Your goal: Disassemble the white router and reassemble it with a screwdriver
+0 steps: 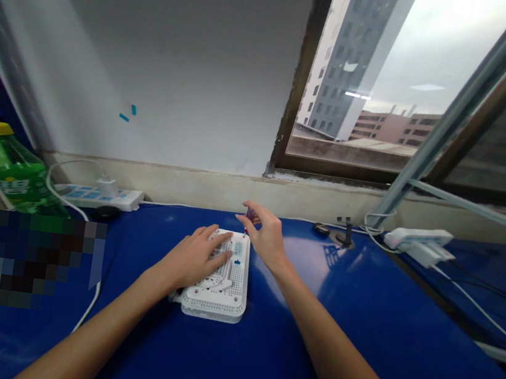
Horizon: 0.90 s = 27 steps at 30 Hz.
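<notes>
A white router-like box (pixel 237 284) with a vented face and a hole near its corner lies on the blue table. My left hand (pixel 200 256) rests flat on its left part, fingers spread, and covers some of the vents. At the box's far right corner, my right hand (pixel 266 231) pinches the dark purple handle of a small screwdriver (pixel 250 214) between thumb and fingers. The screwdriver stands roughly upright, and its reddish lower end points down at the corner. Whether the tip sits in a hole there is too small to tell.
A power strip (pixel 128 200) with a plugged-in charger and a green bottle (pixel 15 171) stand at left. White cable (pixel 92 302) runs down the table's left side. At right are a small black stand (pixel 347 233) and another power strip (pixel 418 239) beside a metal post.
</notes>
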{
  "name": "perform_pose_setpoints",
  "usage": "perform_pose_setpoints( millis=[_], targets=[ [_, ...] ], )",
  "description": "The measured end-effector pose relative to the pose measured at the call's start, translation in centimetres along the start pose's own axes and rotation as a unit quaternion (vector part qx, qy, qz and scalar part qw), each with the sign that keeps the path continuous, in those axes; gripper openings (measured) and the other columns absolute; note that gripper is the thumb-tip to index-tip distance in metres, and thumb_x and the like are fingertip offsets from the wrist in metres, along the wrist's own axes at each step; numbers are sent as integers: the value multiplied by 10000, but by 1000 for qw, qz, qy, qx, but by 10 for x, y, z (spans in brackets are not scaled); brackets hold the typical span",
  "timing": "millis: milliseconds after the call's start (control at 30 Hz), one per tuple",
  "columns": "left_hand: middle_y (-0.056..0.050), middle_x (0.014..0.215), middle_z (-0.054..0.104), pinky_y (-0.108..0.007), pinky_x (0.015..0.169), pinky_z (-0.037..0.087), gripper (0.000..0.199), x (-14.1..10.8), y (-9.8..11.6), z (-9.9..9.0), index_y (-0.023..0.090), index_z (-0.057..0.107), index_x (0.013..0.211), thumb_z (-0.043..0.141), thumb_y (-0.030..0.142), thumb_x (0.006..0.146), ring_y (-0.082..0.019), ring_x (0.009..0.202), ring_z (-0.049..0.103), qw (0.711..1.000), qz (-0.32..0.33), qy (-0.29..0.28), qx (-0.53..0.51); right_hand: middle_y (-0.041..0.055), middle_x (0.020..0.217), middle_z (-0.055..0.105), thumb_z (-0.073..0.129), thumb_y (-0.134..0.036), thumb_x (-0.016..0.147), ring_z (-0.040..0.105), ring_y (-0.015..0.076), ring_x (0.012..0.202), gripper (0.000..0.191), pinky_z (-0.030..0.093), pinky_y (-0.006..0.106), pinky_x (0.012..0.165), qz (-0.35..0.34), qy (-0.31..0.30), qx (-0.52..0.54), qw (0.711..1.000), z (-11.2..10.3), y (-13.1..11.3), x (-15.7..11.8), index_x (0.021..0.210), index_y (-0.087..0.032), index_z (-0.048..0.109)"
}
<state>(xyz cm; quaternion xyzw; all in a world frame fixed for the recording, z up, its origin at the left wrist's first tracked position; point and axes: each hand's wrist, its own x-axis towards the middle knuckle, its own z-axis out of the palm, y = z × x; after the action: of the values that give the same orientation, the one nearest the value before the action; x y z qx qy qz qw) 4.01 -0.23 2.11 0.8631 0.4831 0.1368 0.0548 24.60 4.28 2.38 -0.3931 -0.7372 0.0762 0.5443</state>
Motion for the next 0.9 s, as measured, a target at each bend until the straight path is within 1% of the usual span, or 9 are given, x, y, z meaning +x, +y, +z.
perform_pose_setpoints(
  millis=[133, 200, 300, 400, 633, 700, 767, 833, 900],
  targets=[
    [-166, 1573, 416, -550, 1109, 388, 628, 0, -2, 2, 300, 451, 1518, 311, 650, 1016, -358, 1440, 403, 1000, 1, 0, 4, 38, 967, 742, 570, -152, 935, 743, 192, 914, 401, 588, 330, 829, 15, -140, 81, 987, -8, 1, 2, 1324, -247, 536],
    [-174, 1570, 417, -560, 1102, 391, 625, 0, -2, 2, 301, 457, 1515, 318, 649, 1015, -369, 1434, 409, 1000, 2, 1, 4, 32, 963, 742, 546, -142, 936, 750, 192, 930, 386, 597, 329, 823, 29, -165, 102, 981, -11, 3, 2, 1304, -253, 516],
    [-170, 1563, 428, -561, 1095, 398, 599, 0, -2, 2, 310, 474, 1502, 334, 633, 1018, -373, 1425, 418, 1000, 2, 6, -4, 8, 881, 732, 564, -152, 921, 758, 188, 815, 341, 613, 319, 759, 50, -154, 105, 981, -11, 2, 1, 1245, -255, 530],
    [-150, 1568, 431, -562, 1109, 383, 585, 0, -1, 2, 315, 478, 1500, 360, 623, 1016, -370, 1430, 413, 1000, -4, 6, -8, -10, 797, 719, 608, -155, 892, 749, 198, 719, 346, 618, 316, 690, 66, -113, 88, 987, -7, 0, -1, 1217, -263, 555],
    [-145, 1566, 440, -550, 1114, 384, 600, 0, 0, 1, 312, 478, 1502, 363, 636, 1011, -363, 1433, 415, 1000, -5, 6, -5, 14, 759, 729, 669, -177, 876, 739, 241, 703, 397, 587, 321, 619, 74, -16, -20, 997, 3, -5, -9, 1249, -282, 585],
    [-150, 1569, 435, -553, 1105, 394, 606, 0, 0, 2, 313, 473, 1507, 355, 640, 1011, -365, 1429, 422, 1000, -8, 7, 0, 10, 730, 716, 688, -212, 880, 734, 235, 678, 403, 568, 301, 589, 76, -22, -31, 996, 1, -4, -9, 1263, -269, 576],
    [-152, 1572, 431, -559, 1097, 403, 609, 0, 0, 2, 316, 475, 1507, 353, 644, 1008, -370, 1421, 433, 1000, -13, 10, 3, -11, 695, 695, 673, -241, 903, 725, 213, 634, 424, 551, 277, 569, 71, -55, -16, 996, -2, -2, -9, 1307, -261, 544],
    [-143, 1571, 437, -561, 1092, 408, 604, 0, -1, 1, 327, 480, 1503, 357, 646, 1005, -373, 1410, 448, 1000, -16, 13, 5, -26, 703, 691, 637, -255, 929, 722, 190, 615, 446, 549, 262, 571, 63, -93, 22, 993, -6, 1, -8, 1354, -260, 499],
    [-135, 1564, 449, -559, 1088, 415, 590, -1, 0, 0, 336, 483, 1500, 364, 636, 1006, -372, 1397, 465, 1000, -17, 13, 9, -25, 746, 699, 622, -270, 936, 735, 182, 640, 457, 565, 262, 590, 65, -93, 77, 991, -10, 2, -7, 1367, -255, 471]
  ],
)
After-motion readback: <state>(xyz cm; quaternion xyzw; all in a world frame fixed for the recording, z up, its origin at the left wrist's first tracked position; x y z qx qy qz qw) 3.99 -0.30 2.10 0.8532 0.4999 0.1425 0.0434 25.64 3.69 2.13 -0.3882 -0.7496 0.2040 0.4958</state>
